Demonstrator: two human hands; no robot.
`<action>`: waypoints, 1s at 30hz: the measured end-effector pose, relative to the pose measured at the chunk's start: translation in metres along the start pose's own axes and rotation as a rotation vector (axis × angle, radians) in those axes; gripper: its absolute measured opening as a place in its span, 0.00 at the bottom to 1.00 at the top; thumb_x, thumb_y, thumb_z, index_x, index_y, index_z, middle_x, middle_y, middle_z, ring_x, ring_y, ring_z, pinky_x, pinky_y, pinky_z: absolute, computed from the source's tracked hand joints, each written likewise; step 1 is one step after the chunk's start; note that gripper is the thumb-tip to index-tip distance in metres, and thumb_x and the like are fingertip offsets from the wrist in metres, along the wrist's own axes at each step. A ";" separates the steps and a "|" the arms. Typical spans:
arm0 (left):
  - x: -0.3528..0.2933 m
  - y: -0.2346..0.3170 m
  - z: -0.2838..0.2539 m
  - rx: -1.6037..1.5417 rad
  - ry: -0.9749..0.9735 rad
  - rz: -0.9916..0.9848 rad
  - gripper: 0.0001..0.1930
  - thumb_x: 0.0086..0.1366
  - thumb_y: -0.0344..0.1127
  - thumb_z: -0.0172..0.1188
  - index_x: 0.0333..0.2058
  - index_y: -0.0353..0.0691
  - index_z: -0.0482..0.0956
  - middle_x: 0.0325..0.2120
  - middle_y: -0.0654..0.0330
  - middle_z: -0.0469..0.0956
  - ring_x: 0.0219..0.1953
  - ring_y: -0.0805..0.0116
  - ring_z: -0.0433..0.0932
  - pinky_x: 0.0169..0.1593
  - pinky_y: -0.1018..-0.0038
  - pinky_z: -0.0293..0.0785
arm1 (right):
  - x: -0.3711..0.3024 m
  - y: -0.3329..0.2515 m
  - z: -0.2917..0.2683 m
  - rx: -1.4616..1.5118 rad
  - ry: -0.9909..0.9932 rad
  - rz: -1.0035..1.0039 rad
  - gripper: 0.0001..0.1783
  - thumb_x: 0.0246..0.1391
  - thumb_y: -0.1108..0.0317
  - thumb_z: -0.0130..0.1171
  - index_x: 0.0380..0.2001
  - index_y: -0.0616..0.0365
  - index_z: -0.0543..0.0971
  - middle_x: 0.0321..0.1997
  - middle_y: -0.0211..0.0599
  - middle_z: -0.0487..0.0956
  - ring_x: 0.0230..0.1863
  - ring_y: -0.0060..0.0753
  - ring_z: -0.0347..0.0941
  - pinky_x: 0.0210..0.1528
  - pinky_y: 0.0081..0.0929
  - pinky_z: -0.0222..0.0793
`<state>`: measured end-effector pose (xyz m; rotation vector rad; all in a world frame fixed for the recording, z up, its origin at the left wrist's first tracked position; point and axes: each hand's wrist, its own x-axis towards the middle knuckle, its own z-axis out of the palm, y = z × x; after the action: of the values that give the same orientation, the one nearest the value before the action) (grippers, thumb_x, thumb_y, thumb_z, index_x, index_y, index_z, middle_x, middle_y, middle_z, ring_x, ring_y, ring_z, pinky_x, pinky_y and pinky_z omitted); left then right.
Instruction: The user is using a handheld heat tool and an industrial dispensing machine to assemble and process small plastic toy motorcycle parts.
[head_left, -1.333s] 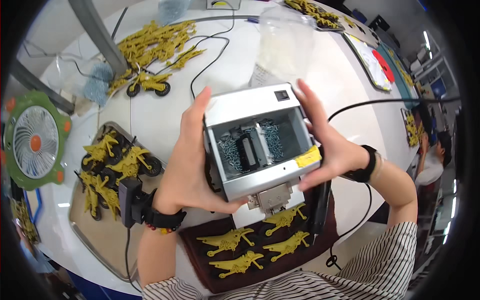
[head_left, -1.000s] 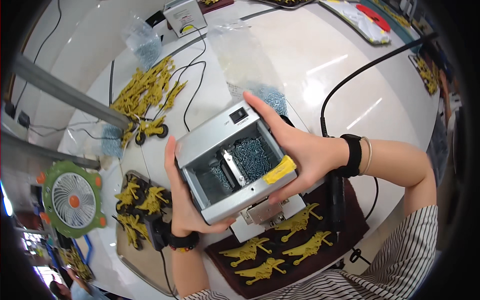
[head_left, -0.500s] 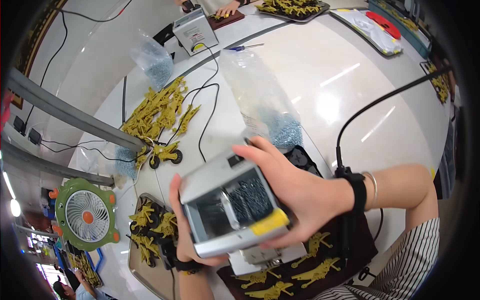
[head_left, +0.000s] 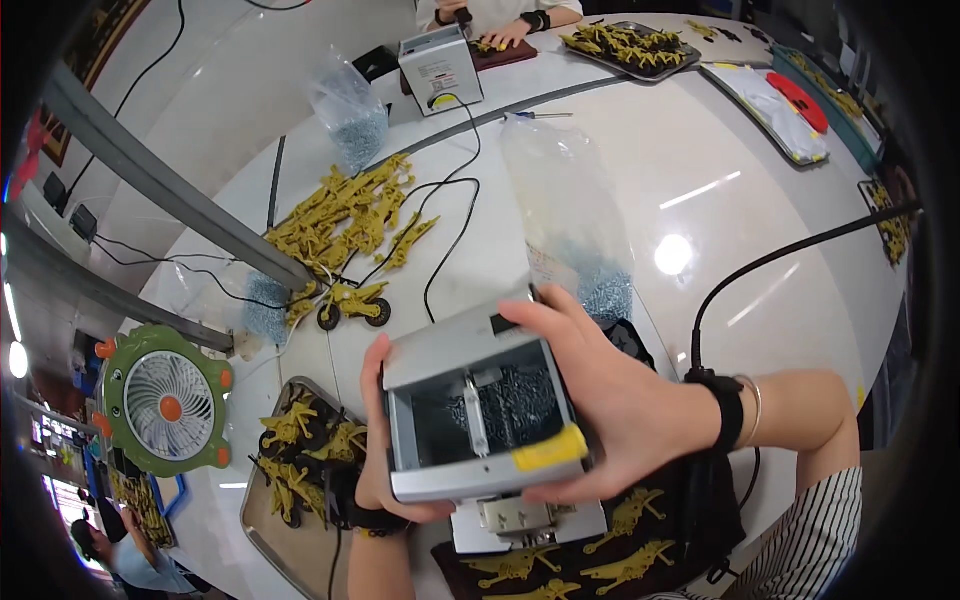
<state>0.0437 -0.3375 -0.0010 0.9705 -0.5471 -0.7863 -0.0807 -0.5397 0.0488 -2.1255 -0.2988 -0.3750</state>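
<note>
Both my hands hold a grey metal box with an open top, small silvery screws inside it and a yellow tab on its front edge. My left hand grips its left side. My right hand wraps over its right side, a black watch on the wrist. Under the box lies a dark mat with yellow plastic parts on it.
A clear bag of screws stands just behind the box. Yellow parts and a small yellow motorbike lie on the white table with black cables. A green fan and a tray are at left. Another person's hands work at the far edge.
The view has swung down and the box has come lower and closer in the picture; both hands keep their grip on it, with the right hand further over its side.
</note>
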 end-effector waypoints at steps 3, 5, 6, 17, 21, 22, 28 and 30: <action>-0.006 0.003 0.011 -0.091 0.099 -0.119 0.73 0.27 0.32 0.75 0.67 0.53 0.27 0.62 0.49 0.56 0.62 0.50 0.63 0.63 0.54 0.61 | -0.005 0.001 -0.001 -0.026 0.007 -0.063 0.62 0.31 0.54 0.74 0.62 0.70 0.48 0.51 0.69 0.57 0.56 0.69 0.54 0.57 0.45 0.59; -0.007 0.004 0.008 -0.047 0.053 -0.098 0.74 0.27 0.32 0.75 0.67 0.53 0.27 0.62 0.48 0.56 0.62 0.50 0.63 0.63 0.55 0.62 | -0.002 -0.002 -0.003 -0.044 -0.008 -0.053 0.61 0.31 0.54 0.74 0.62 0.70 0.48 0.52 0.68 0.57 0.55 0.69 0.55 0.57 0.45 0.60; -0.009 0.005 0.014 -0.081 0.076 -0.030 0.74 0.27 0.33 0.76 0.67 0.52 0.28 0.62 0.49 0.56 0.62 0.50 0.63 0.63 0.55 0.62 | 0.001 -0.003 -0.003 -0.066 -0.015 -0.048 0.61 0.32 0.53 0.74 0.62 0.70 0.48 0.52 0.68 0.57 0.55 0.69 0.56 0.56 0.45 0.60; -0.001 -0.002 -0.001 0.212 -0.085 0.165 0.72 0.27 0.39 0.77 0.67 0.44 0.33 0.60 0.52 0.58 0.62 0.54 0.62 0.65 0.59 0.58 | 0.008 0.003 -0.011 0.078 -0.113 0.063 0.66 0.29 0.56 0.77 0.64 0.66 0.44 0.57 0.51 0.58 0.63 0.43 0.52 0.65 0.34 0.48; -0.008 -0.002 0.006 0.137 -0.027 0.089 0.74 0.25 0.38 0.78 0.67 0.45 0.32 0.60 0.50 0.58 0.61 0.52 0.64 0.64 0.59 0.60 | 0.002 -0.003 -0.006 -0.018 -0.041 -0.021 0.61 0.30 0.52 0.73 0.62 0.70 0.50 0.57 0.63 0.57 0.58 0.66 0.52 0.61 0.45 0.53; -0.012 -0.001 0.008 0.044 0.028 -0.011 0.75 0.24 0.39 0.79 0.67 0.48 0.30 0.61 0.50 0.57 0.61 0.52 0.64 0.64 0.58 0.61 | 0.004 -0.005 -0.004 -0.049 -0.052 -0.017 0.61 0.30 0.52 0.73 0.62 0.69 0.50 0.56 0.65 0.57 0.56 0.68 0.54 0.59 0.45 0.55; 0.009 0.005 0.002 -0.056 0.061 0.081 0.71 0.30 0.43 0.77 0.67 0.53 0.32 0.63 0.50 0.55 0.63 0.50 0.61 0.64 0.54 0.60 | 0.056 -0.005 -0.016 0.001 -0.098 0.204 0.59 0.31 0.50 0.74 0.60 0.68 0.53 0.55 0.63 0.60 0.58 0.59 0.59 0.58 0.42 0.59; 0.027 0.018 -0.005 -0.083 0.049 -0.034 0.68 0.32 0.42 0.75 0.67 0.53 0.33 0.63 0.50 0.55 0.63 0.50 0.61 0.64 0.53 0.61 | 0.078 -0.004 -0.024 0.126 -0.160 0.448 0.60 0.31 0.53 0.75 0.61 0.69 0.52 0.58 0.56 0.60 0.61 0.48 0.58 0.62 0.35 0.56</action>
<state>0.0695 -0.3505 0.0141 0.9223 -0.4531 -0.8069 -0.0134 -0.5528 0.0938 -2.0282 0.0661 0.0732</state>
